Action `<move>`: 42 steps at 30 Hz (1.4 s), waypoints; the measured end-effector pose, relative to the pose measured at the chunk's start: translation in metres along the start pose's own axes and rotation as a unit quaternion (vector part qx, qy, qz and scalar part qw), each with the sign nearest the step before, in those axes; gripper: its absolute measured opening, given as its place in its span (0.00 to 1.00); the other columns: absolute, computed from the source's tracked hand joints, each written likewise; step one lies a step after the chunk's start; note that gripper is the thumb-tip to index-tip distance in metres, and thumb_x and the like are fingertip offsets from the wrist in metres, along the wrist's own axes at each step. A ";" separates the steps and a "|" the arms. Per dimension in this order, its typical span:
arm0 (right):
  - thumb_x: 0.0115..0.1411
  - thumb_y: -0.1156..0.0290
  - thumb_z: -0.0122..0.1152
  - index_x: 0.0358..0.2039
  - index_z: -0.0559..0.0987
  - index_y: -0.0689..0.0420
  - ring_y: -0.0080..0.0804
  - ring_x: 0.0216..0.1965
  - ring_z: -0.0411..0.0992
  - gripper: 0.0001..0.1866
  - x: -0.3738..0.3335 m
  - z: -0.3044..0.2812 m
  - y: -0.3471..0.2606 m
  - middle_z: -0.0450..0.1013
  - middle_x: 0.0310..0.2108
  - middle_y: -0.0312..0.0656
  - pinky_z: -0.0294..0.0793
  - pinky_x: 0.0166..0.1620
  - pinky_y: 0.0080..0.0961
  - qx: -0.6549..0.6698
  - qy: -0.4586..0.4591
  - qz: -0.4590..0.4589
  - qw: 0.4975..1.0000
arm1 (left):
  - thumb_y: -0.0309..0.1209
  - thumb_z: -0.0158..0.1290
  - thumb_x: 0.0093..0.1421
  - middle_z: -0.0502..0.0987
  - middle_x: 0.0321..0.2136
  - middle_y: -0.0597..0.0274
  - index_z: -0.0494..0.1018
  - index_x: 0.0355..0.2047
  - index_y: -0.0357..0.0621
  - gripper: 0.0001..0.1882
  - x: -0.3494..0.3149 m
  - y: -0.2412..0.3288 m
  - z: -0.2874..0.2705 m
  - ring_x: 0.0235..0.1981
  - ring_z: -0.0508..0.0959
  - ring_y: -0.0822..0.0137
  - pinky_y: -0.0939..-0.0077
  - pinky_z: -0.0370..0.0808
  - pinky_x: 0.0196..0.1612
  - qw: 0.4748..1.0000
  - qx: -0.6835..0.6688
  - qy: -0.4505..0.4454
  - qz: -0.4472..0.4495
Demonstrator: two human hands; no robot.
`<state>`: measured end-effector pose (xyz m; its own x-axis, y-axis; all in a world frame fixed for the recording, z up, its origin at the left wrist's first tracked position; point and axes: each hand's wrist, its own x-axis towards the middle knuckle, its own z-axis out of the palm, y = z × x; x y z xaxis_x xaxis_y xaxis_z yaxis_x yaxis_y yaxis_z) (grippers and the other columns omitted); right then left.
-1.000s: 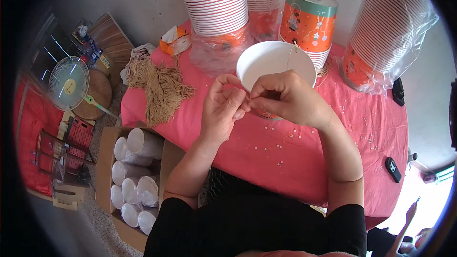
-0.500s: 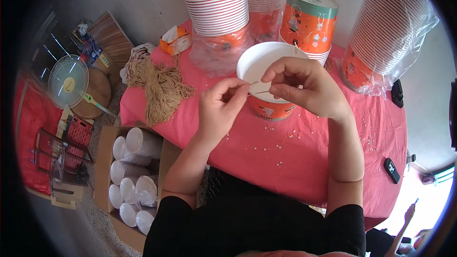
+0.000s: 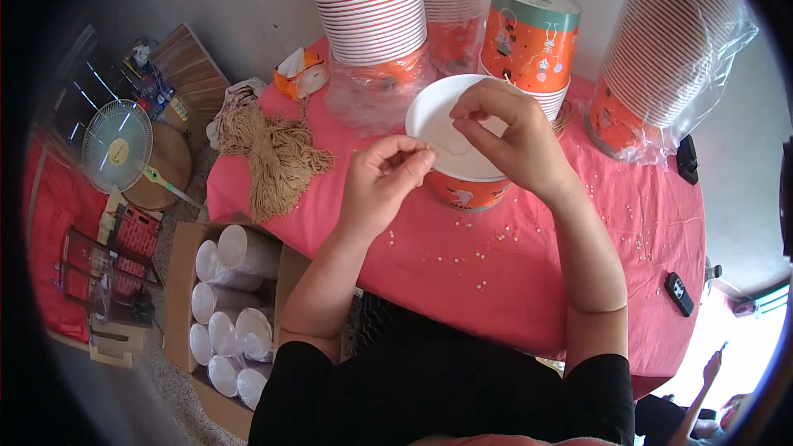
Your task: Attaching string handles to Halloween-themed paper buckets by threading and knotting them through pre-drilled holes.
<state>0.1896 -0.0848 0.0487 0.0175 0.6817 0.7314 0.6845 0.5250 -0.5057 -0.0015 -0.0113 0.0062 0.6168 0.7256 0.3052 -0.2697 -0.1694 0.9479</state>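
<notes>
1 thin, pale tan cord (image 3: 453,152) hangs slack over the mouth of a round paper bucket, orange outside and white inside (image 3: 467,193), which stands upright on the pink-covered table (image 3: 462,314), directly in front of the person. The left hand (image 3: 384,186) has its grip closed on the cord, pinched between thumb and fingertips just beside the bucket's left rim; the right hand (image 3: 519,136) hangs over the opening with thumb and forefinger drawn close together, and whether that grip has any cord in it cannot be told. This bucket looks part-done: no finished knot can be made out at the held end, and the right hand hides much of the far rim, so any fastening there cannot be checked. Behind it, an upside-down orange bucket with a green band (image 3: 534,41) sits on white-rimmed ones, and a little loose tan cord (image 3: 562,122) shows near its base, which may mean that some are already fitted. Plenty seems left: a tall stack of nested orange buckets in clear plastic (image 3: 665,58) at the right, a white-rimmed bucket stack (image 3: 368,16) at the left, and a thick bundle of tan cords (image 3: 277,153) at the table's left edge
</notes>
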 end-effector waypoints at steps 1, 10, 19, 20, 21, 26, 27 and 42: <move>0.53 0.79 0.63 0.32 0.80 0.61 0.35 0.31 0.76 0.05 0.000 -0.003 -0.004 0.76 0.31 0.43 0.75 0.33 0.28 0.015 -0.023 -0.004 1.000 | 0.30 0.58 0.62 0.74 0.23 0.72 0.77 0.36 0.37 0.08 0.001 -0.001 -0.005 0.23 0.68 0.84 0.89 0.64 0.25 1.000 -0.015 -0.010 -0.007; 0.47 0.78 0.67 0.29 0.80 0.59 0.42 0.34 0.74 0.07 -0.002 0.001 -0.011 0.75 0.29 0.42 0.74 0.36 0.35 -0.051 -0.057 -0.106 0.991 | 0.30 0.56 0.63 0.74 0.24 0.72 0.77 0.38 0.38 0.08 0.002 -0.001 -0.008 0.23 0.68 0.83 0.89 0.62 0.24 0.992 -0.096 -0.069 -0.031; 0.53 0.84 0.60 0.30 0.75 0.63 0.32 0.32 0.72 0.04 0.002 -0.019 -0.019 0.73 0.30 0.42 0.72 0.37 0.27 0.015 -0.079 -0.049 0.996 | 0.23 0.56 0.61 0.78 0.29 0.68 0.76 0.39 0.35 0.07 -0.001 -0.002 -0.008 0.32 0.76 0.79 0.86 0.73 0.35 0.997 0.054 -0.031 0.049; 0.53 0.84 0.60 0.30 0.75 0.63 0.33 0.33 0.72 0.04 0.002 -0.021 -0.021 0.73 0.29 0.42 0.72 0.38 0.28 0.007 -0.078 -0.047 0.996 | 0.23 0.56 0.61 0.78 0.29 0.68 0.76 0.39 0.35 0.07 -0.002 -0.002 -0.008 0.32 0.76 0.79 0.86 0.73 0.35 0.997 0.054 -0.031 0.049; 0.54 0.83 0.60 0.29 0.75 0.63 0.34 0.33 0.72 0.03 0.001 -0.022 -0.021 0.73 0.29 0.42 0.71 0.39 0.29 0.000 -0.078 -0.045 0.996 | 0.24 0.56 0.62 0.77 0.28 0.68 0.76 0.40 0.36 0.07 -0.004 -0.002 -0.008 0.31 0.75 0.80 0.87 0.72 0.34 0.998 0.037 -0.036 0.041; 0.51 0.77 0.63 0.29 0.78 0.60 0.42 0.31 0.73 0.04 0.001 -0.012 -0.022 0.74 0.27 0.42 0.70 0.36 0.35 -0.032 -0.059 -0.099 0.993 | 0.25 0.56 0.62 0.75 0.27 0.71 0.76 0.40 0.37 0.07 -0.005 -0.009 -0.009 0.27 0.71 0.82 0.88 0.68 0.29 0.989 -0.122 -0.083 -0.021; 0.51 0.76 0.63 0.29 0.78 0.59 0.43 0.32 0.73 0.04 0.000 -0.011 -0.022 0.74 0.28 0.42 0.70 0.38 0.35 -0.050 -0.072 -0.107 0.990 | 0.25 0.56 0.63 0.75 0.26 0.71 0.76 0.40 0.37 0.06 -0.006 -0.010 -0.005 0.26 0.70 0.83 0.89 0.66 0.28 0.991 -0.113 -0.068 -0.013; 0.51 0.77 0.64 0.28 0.78 0.58 0.37 0.33 0.72 0.04 -0.004 0.007 -0.012 0.74 0.28 0.38 0.67 0.41 0.32 -0.076 -0.092 -0.107 0.987 | 0.22 0.57 0.61 0.76 0.28 0.70 0.75 0.39 0.36 0.06 -0.007 -0.012 0.002 0.28 0.72 0.83 0.88 0.68 0.30 0.995 -0.094 -0.032 0.015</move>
<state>0.1763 -0.0904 0.0488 -0.2622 0.6514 0.7120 0.7604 0.5937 -0.2632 -0.0012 -0.0158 -0.0071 0.6503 0.6772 0.3443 -0.4187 -0.0587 0.9062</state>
